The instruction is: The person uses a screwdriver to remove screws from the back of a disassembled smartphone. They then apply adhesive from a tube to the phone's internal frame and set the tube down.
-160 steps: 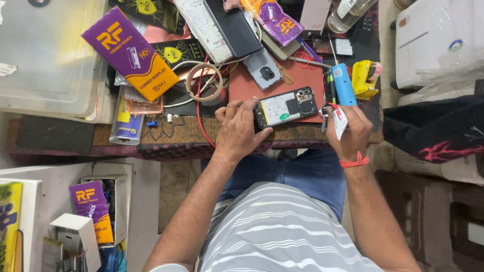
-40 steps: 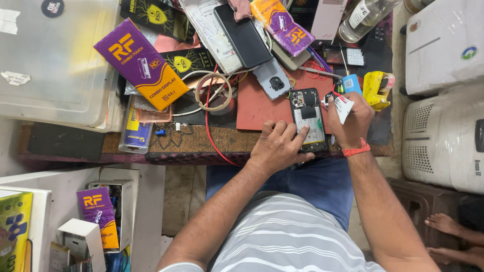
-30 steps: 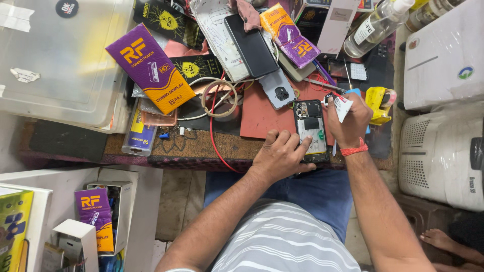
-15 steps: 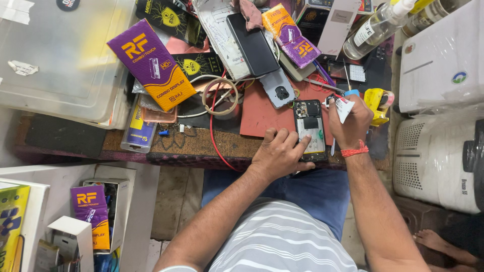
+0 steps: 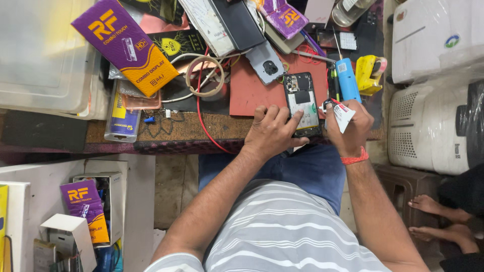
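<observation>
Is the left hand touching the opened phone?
Touching. The head view shows the left hand's fingers lying on the lower left edge of the opened phone.
</observation>
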### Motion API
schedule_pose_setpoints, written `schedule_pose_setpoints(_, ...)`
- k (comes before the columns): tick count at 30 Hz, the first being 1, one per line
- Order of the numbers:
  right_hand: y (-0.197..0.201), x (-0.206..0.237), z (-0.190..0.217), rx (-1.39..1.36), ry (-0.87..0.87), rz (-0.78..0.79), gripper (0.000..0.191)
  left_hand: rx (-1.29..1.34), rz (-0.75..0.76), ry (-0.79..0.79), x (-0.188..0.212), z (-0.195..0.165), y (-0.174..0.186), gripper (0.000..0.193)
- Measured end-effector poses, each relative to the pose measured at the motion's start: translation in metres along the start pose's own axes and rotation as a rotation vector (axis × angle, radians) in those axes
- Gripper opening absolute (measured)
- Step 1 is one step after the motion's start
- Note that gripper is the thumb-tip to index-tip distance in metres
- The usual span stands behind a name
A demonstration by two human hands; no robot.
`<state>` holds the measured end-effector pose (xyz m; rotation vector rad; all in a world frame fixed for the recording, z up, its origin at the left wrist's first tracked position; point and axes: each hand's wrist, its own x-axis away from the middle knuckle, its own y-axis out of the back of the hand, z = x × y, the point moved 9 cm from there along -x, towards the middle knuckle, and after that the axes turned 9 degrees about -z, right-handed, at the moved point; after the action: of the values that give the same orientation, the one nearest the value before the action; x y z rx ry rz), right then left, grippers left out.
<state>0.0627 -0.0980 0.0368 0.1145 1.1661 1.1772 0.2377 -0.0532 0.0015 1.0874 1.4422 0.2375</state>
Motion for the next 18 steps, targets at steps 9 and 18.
schedule_pose_setpoints(9,0.033,0.040,0.020,0.036,-0.095,-0.006,0.019,0.025,0.044,0.013,0.003,0.003,-0.002,0.078)
schedule_pose_setpoints(18,0.031,0.062,0.027,0.023,-0.181,-0.017,0.020,0.055,0.083,0.035,0.004,0.002,-0.001,0.084)
